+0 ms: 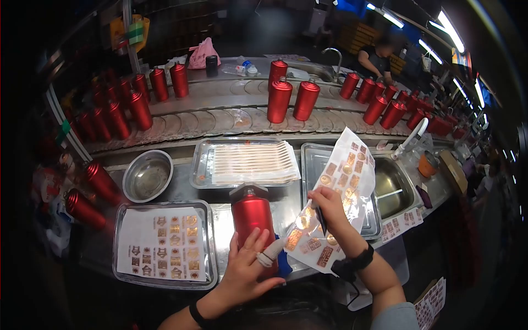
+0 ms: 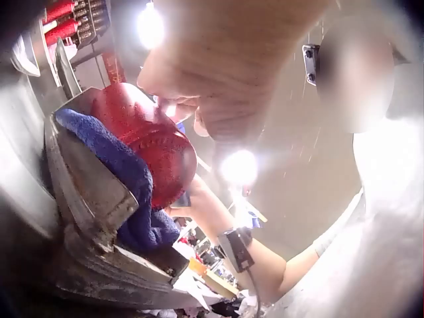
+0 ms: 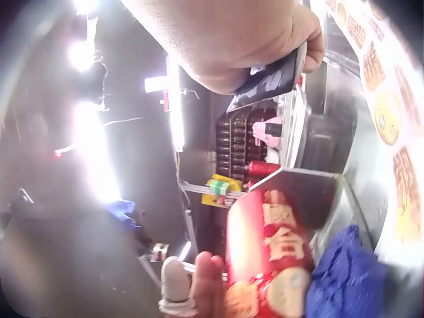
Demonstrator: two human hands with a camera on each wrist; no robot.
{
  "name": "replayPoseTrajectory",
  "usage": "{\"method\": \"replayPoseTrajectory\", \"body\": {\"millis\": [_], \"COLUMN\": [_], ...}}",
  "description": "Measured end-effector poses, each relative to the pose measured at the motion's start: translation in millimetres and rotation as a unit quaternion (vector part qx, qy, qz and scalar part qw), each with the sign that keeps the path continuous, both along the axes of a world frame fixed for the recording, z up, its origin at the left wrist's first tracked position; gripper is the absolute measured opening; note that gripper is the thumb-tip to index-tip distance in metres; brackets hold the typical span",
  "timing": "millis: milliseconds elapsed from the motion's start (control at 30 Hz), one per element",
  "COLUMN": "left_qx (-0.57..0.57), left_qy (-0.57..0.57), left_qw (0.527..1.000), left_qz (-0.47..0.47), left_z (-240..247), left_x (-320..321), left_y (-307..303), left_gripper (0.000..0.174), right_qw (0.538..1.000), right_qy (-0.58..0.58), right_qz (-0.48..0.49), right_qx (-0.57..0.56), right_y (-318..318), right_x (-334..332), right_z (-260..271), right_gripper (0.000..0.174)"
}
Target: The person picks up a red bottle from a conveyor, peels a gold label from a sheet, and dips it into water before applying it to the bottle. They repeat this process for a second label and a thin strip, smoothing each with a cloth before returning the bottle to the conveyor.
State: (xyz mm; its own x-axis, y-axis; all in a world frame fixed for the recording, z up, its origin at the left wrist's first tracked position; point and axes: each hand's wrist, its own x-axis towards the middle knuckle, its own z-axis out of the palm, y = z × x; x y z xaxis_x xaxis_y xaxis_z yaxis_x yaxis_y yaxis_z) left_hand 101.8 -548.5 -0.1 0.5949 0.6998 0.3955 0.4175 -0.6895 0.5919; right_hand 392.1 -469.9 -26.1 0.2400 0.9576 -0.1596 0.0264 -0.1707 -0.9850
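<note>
A red bottle [image 1: 251, 213] lies on its side in a metal cradle [image 2: 103, 218], over a folded blue cloth [image 2: 116, 156]. Gold character labels [image 3: 285, 242] show along its side in the right wrist view. My left hand [image 1: 245, 272] rests on the bottle with fingers extended, one wearing a white finger cover [image 1: 270, 252]. To the right, my right hand [image 1: 330, 208] grips a thin dark flat piece [image 3: 271, 81], like a scraper. Beneath that hand, a white sheet of gold and brown labels [image 1: 360, 184] slants across a clear tray [image 1: 311, 157].
A tray [image 1: 208, 242] with another label sheet sits at left, near a metal bowl [image 1: 147, 176]. Behind the bottle, a tray [image 1: 199, 165] holds white strips. A sink [image 1: 393, 187] with a tap is at right. Red bottles [image 1: 280, 102] stand on the conveyor; a person [image 1: 374, 60] works beyond.
</note>
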Motion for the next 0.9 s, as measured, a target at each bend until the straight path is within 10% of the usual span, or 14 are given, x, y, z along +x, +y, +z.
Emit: {"method": "replayPoseTrajectory", "body": {"millis": [200, 900], "left_qx": [-0.077, -0.166], "left_qy": [-0.09, -0.125], "left_qw": [0.989, 0.97], "left_qz": [0.09, 0.126], "left_z": [-8.4, -18.1], "left_x": [-33.8, -55.3], "left_y": [6.6, 38.5], "left_gripper": [0.085, 0.078], "right_qw": [0.969, 0.94], "right_qy": [-0.235, -0.34], "right_qz": [-0.066, 0.037], "right_qx": [0.039, -0.008], "right_y": [100.5, 141.7], "right_x": [29.9, 39.1], "right_z": [-62.9, -43.3], "right_gripper": [0.03, 0.027]}}
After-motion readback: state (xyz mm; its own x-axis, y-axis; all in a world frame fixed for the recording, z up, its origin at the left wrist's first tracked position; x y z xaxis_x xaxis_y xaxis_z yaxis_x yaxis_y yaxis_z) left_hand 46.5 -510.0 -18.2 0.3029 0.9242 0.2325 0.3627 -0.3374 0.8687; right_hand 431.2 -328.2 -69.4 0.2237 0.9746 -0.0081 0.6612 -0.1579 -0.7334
